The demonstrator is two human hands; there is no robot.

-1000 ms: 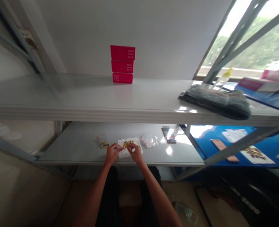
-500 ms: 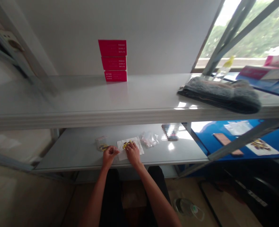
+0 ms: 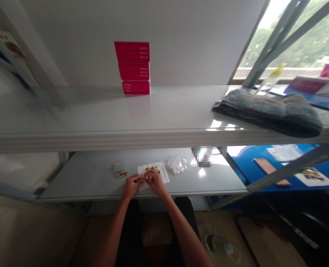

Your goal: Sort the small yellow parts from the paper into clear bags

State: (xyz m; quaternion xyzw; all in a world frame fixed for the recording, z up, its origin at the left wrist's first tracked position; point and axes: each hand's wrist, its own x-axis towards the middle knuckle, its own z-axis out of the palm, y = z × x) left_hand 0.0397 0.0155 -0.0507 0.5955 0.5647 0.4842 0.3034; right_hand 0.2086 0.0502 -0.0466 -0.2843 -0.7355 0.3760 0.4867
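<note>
While the left hand [image 3: 131,186] and the right hand [image 3: 155,183] meet low over a white paper sheet [image 3: 163,175], their fingertips press together in a pinch; whatever lies between them is too small to tell.

Item: small yellow-and-black pieces [image 3: 151,170], loosely heaped on the upper part of the sheet, just beyond the hands.
Item: a small clear bag [image 3: 118,168], on the lower shelf [image 3: 78,181] left of the sheet and near the left hand, with similar pieces inside at its near end.
Item: a crumpled clear plastic bag [image 3: 175,165], just right of the sheet.
Item: a pixelated object [image 3: 201,155], farther right, kind unreadable.
Item: three red boxes [image 3: 132,67], stacked upright on the upper shelf [image 3: 97,111] against the wall.
Item: a folded grey cloth [image 3: 267,113], near the right end of that shelf, with a yellow-topped bottle [image 3: 273,76] behind it.
Item: a blue surface [image 3: 320,157], right of the rack, carrying a copper-coloured strip [image 3: 267,167] and a printed sheet [image 3: 313,177] with similar pieces.
Item: a plastic bottle [image 3: 221,246], lying on the floor.
</note>
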